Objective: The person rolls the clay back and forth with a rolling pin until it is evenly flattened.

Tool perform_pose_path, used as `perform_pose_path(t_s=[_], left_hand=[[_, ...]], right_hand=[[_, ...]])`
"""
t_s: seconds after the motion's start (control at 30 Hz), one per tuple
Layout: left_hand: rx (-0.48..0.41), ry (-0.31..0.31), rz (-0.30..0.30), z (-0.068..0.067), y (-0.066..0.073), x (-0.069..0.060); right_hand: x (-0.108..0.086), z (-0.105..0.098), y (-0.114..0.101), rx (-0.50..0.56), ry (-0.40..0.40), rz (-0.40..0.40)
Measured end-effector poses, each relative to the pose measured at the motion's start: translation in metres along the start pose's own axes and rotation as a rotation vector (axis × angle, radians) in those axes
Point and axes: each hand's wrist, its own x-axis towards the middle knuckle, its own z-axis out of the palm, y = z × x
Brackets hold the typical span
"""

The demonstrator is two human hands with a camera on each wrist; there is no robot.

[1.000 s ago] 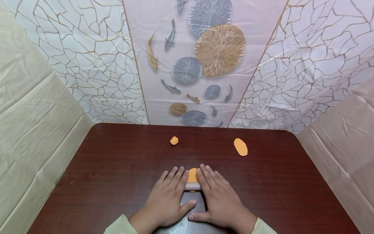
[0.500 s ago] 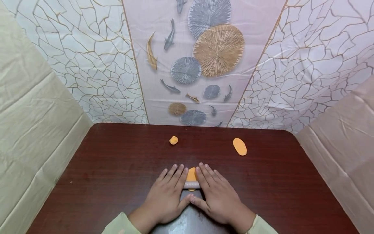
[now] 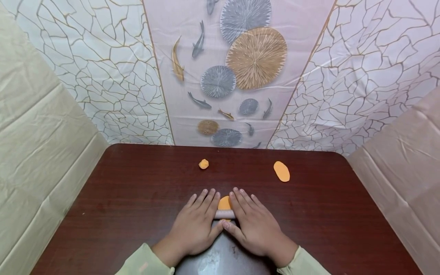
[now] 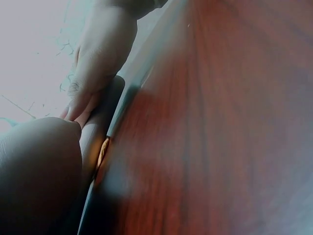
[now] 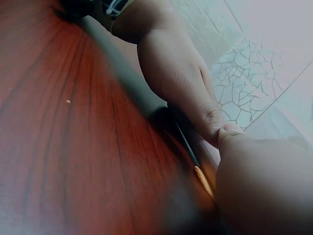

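A pale rolling pin [image 3: 225, 214] lies crosswise on a flattened piece of orange dough [image 3: 225, 203] near the table's front. My left hand [image 3: 196, 225] rests over the pin's left part with straight fingers pointing forward. Over its right part lies my right hand [image 3: 257, 226], likewise straight-fingered and palm down. The thumb tips touch just in front of the pin. Both hands hide the pin's ends in the head view. In the left wrist view the dough's edge [image 4: 102, 152] shows under the pin; the right wrist view shows a thin dough edge [image 5: 204, 181] too.
A small orange dough lump [image 3: 204, 164] sits toward the back of the dark red-brown table [image 3: 137, 183]. Back right lies a flat oval orange dough piece [image 3: 282, 171]. A patterned curtain [image 3: 220, 110] hangs behind the table, with beige cloth [image 3: 44, 152] at the sides.
Both hands have shifted slightly forward, and the rolling pin has rolled a little away over the dough. The thumbs, apart at first, have come together. The other dough pieces stay put.
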Motion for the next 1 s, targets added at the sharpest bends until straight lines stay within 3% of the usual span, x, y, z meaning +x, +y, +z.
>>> perform_pose_path(t_s=[0.2, 0.43, 1.0], left_hand=[[0.008, 0.031, 0.001, 0.002, -0.006, 0.008], [-0.019, 0.012, -0.019, 0.004, -0.011, 0.017], [-0.019, 0.034, -0.052, 0.007, -0.023, 0.040]], right_hand=[[0.009, -0.001, 0.004, -0.008, -0.002, 0.002], [0.018, 0.000, 0.010, -0.023, -0.014, 0.014], [0.041, 0.002, 0.023, 0.007, -0.039, 0.039]])
